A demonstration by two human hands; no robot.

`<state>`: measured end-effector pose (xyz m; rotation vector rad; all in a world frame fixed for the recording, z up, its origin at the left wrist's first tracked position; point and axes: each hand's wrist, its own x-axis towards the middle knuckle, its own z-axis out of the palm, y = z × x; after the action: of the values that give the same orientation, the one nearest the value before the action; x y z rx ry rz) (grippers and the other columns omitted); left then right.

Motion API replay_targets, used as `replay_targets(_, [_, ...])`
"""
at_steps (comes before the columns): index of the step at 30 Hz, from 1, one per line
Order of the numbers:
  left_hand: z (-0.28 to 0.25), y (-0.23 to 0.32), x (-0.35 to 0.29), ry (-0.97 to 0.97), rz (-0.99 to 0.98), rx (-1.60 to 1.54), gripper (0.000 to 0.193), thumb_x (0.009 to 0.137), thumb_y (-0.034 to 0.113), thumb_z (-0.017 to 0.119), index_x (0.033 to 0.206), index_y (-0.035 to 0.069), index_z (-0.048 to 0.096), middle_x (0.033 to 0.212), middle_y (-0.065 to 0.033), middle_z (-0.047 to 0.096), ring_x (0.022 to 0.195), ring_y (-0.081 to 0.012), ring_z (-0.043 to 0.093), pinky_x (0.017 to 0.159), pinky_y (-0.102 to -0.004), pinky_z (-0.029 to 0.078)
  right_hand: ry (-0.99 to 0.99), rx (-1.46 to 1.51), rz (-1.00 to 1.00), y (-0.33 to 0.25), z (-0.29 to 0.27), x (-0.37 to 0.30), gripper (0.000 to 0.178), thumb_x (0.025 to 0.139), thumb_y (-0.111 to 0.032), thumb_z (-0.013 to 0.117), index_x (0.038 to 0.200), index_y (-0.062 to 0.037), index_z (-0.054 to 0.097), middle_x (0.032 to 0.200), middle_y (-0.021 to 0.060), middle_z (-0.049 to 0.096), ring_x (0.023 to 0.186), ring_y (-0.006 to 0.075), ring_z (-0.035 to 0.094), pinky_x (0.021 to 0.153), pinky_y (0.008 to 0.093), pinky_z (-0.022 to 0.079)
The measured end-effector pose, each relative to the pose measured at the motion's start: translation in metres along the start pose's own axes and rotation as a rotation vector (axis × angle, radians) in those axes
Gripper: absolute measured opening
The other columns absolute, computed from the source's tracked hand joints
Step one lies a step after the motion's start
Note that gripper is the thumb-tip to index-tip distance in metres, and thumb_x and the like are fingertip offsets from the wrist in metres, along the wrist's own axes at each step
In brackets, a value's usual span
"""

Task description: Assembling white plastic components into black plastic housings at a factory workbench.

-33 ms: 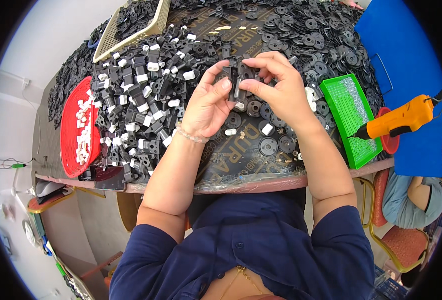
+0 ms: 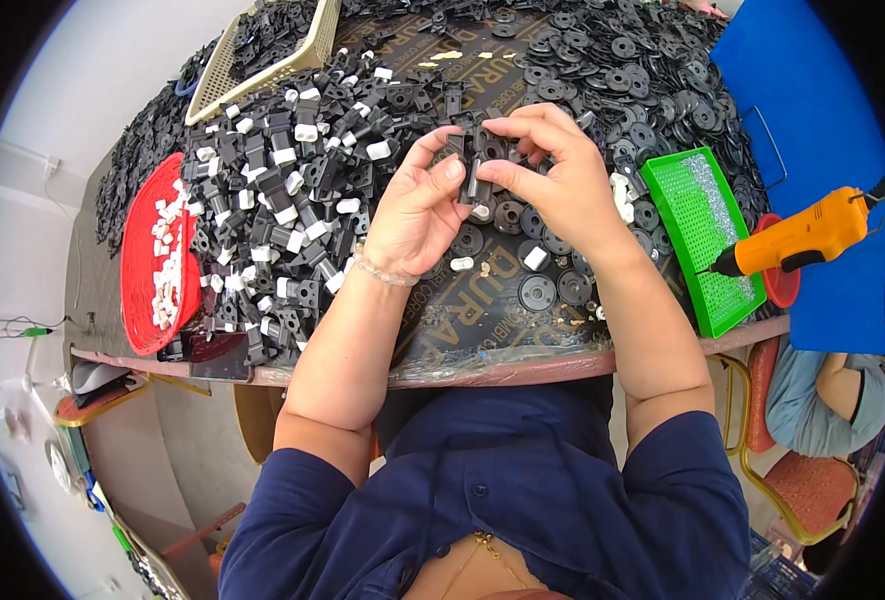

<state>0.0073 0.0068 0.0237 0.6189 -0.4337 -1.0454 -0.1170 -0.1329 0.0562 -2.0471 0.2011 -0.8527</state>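
In front of me, over the table, both hands come together at a small dark plastic part (image 2: 477,186). My right hand (image 2: 568,185) pinches it between thumb and fingertips. From the other side my left hand (image 2: 413,210) closes on it with bent fingers and thumb; the exact contact is partly hidden. Left of my hands spreads a heap of black plastic pieces with white ends (image 2: 293,215). Black round discs (image 2: 538,292) lie beneath and near my right hand. Small white pieces (image 2: 536,258) rest among them.
A red basket (image 2: 135,300) of white pieces stands left, a beige basket (image 2: 308,62) behind it. At right, an orange electric screwdriver (image 2: 808,235) lies over a green tray (image 2: 718,322) of small metal parts, beside a red container (image 2: 787,285) and blue panel (image 2: 798,110). Another person (image 2: 823,400) sits right.
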Motion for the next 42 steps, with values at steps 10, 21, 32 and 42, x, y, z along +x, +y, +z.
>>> replay_targets(10, [-0.008,-0.003,-0.001,-0.028,0.005,-0.028,0.019,0.096,0.009,0.062,0.114,0.009,0.057,0.110,-0.0037,0.065,0.097,-0.0125,0.066,0.078,-0.0283,0.059,0.002,-0.007,-0.091,-0.001,0.003,-0.001,0.042,0.072,-0.012,0.084,0.112,-0.0062,0.073,0.105,0.0045,0.061,0.097,0.0157,0.059,0.084,0.0274,0.047])
replay_targets(21, [0.004,-0.006,-0.003,0.018,-0.004,-0.007,0.029,0.097,0.006,0.060,0.126,0.004,0.056,0.117,-0.0071,0.065,0.105,-0.0156,0.065,0.087,-0.0311,0.058,0.116,-0.243,-0.263,0.003,0.006,-0.002,0.041,0.070,-0.013,0.084,0.109,-0.0045,0.071,0.106,0.0099,0.063,0.100,0.0244,0.061,0.087,0.0330,0.049])
replay_targets(32, [0.005,-0.008,-0.002,0.114,0.158,0.750,0.027,0.093,0.003,0.065,0.119,-0.005,0.060,0.100,-0.0070,0.070,0.089,-0.0129,0.069,0.077,-0.0249,0.056,-0.218,0.131,0.262,0.014,-0.022,0.010,0.029,0.084,-0.017,0.076,0.104,0.0027,0.068,0.100,0.0042,0.067,0.089,0.0118,0.061,0.080,0.0271,0.050])
replay_targets(42, [0.004,-0.003,-0.001,0.215,0.201,0.588,0.017,0.092,0.006,0.068,0.107,-0.001,0.064,0.093,-0.0070,0.071,0.080,-0.0116,0.066,0.071,-0.0236,0.050,0.035,0.110,0.305,0.023,-0.045,0.017,0.023,0.096,-0.022,0.063,0.103,-0.0008,0.069,0.090,0.0030,0.070,0.083,0.0114,0.063,0.074,0.0275,0.051])
